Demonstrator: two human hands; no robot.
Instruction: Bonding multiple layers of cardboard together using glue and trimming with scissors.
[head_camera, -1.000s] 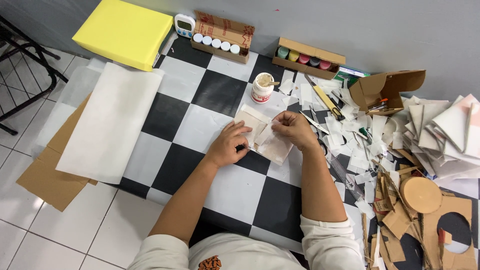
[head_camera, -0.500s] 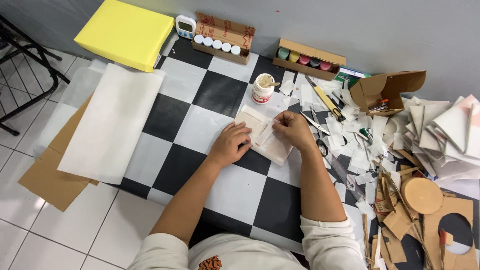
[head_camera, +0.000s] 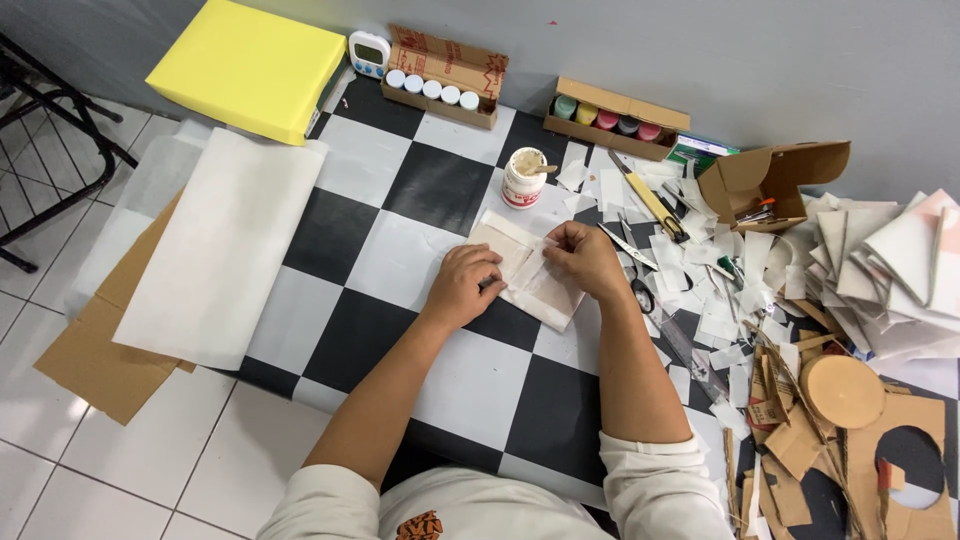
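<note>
While both hands press a pale paper-covered square (head_camera: 525, 268) at frame centre, left hand (head_camera: 462, 287) fingers lie together flat; right hand (head_camera: 585, 258) fingers pinch its edge below the white glue jar (head_camera: 523, 178).

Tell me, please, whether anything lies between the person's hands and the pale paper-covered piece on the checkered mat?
Nothing visible does: the left hand and the right hand both rest directly on the paper-covered piece. The glue jar stands apart behind it.

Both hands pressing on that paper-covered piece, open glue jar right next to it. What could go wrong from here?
1. The open glue jar, stick still in it, stands just beyond the paper-covered piece; the left hand or right hand could tip it.
2. Scissors lie beside the right hand, so a sideways move may catch the blades.
3. Loose paper scraps nearby could stick to wet glue.
</note>
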